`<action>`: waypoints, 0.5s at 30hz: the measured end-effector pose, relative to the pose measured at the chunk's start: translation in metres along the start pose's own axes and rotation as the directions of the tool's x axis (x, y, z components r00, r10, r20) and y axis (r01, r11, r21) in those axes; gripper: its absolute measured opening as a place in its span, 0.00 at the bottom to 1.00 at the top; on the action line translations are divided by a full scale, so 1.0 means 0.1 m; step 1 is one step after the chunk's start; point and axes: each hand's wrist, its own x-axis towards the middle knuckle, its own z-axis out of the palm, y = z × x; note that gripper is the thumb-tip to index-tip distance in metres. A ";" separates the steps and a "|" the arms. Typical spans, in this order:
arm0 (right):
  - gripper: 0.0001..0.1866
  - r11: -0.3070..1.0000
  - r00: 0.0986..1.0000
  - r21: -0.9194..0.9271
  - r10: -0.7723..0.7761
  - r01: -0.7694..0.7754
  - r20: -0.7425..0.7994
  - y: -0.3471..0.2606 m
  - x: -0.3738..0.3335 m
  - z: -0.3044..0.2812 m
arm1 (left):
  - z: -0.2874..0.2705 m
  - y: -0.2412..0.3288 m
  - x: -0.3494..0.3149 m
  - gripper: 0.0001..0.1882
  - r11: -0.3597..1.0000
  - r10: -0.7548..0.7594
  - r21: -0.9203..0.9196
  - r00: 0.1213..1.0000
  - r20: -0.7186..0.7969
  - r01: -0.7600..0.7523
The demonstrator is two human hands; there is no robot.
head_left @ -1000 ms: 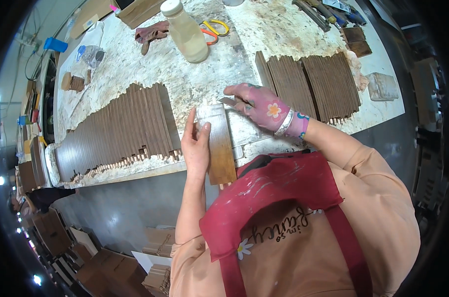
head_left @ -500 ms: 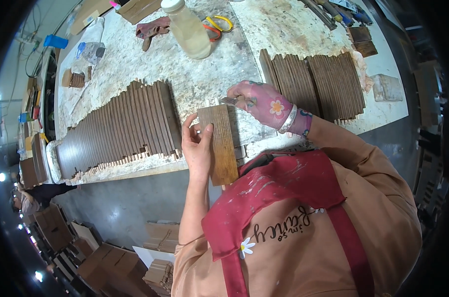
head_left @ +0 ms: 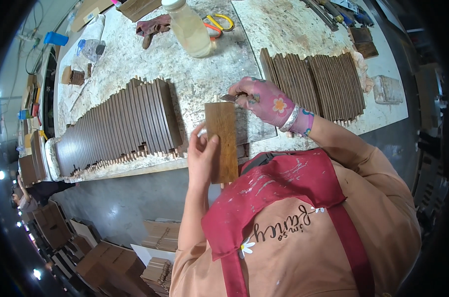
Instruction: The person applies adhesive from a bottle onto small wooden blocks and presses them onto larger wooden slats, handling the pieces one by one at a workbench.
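At the top of the board (head_left: 222,141), right hand (head_left: 269,104) clamps a blade (head_left: 228,98); left hand (head_left: 201,156) clasps the board, seemingly unfinished.

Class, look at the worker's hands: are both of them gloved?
No, only the right hand wears a pink flowered glove, while the left hand, holding the wooden board, is bare.

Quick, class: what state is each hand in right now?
Left hand: closed, holding a wooden board.
Right hand, gloved: closed, holding a blade-like tool.
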 end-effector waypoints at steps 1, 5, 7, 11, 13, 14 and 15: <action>0.10 1.000 1.000 0.011 0.015 -0.015 0.000 0.01 -0.01 0.00 | -0.01 0.02 -0.11 0.22 0.989 -0.054 0.138 0.999 -0.004 0.054; 0.09 0.998 0.998 -0.047 -0.042 0.044 0.052 -0.07 -0.04 0.08 | -0.12 -0.07 -0.27 0.21 0.981 -0.085 0.175 0.996 0.002 0.084; 0.09 0.992 0.984 -0.079 -0.087 0.100 0.155 -0.13 -0.10 0.23 | -0.18 -0.13 -0.26 0.22 0.990 -0.058 0.124 0.998 -0.020 0.060; 0.09 0.941 0.942 -0.186 -0.234 0.281 0.240 -0.11 -0.11 0.49 | -0.20 -0.17 -0.23 0.23 0.991 -0.131 -0.026 0.991 -0.001 0.131; 0.09 0.928 0.940 -0.225 -0.245 0.298 0.237 -0.03 -0.02 0.51 | -0.23 -0.22 -0.23 0.23 0.989 -0.145 -0.013 0.989 0.014 0.145; 0.09 0.926 0.944 -0.241 -0.239 0.292 0.226 0.03 0.07 0.50 | -0.26 -0.25 -0.23 0.24 0.988 -0.152 -0.004 0.988 0.020 0.152; 0.08 0.879 0.959 -0.411 -0.154 0.243 0.237 0.08 0.18 0.50 | -0.31 -0.30 -0.23 0.24 0.986 -0.166 -0.026 0.986 0.017 0.166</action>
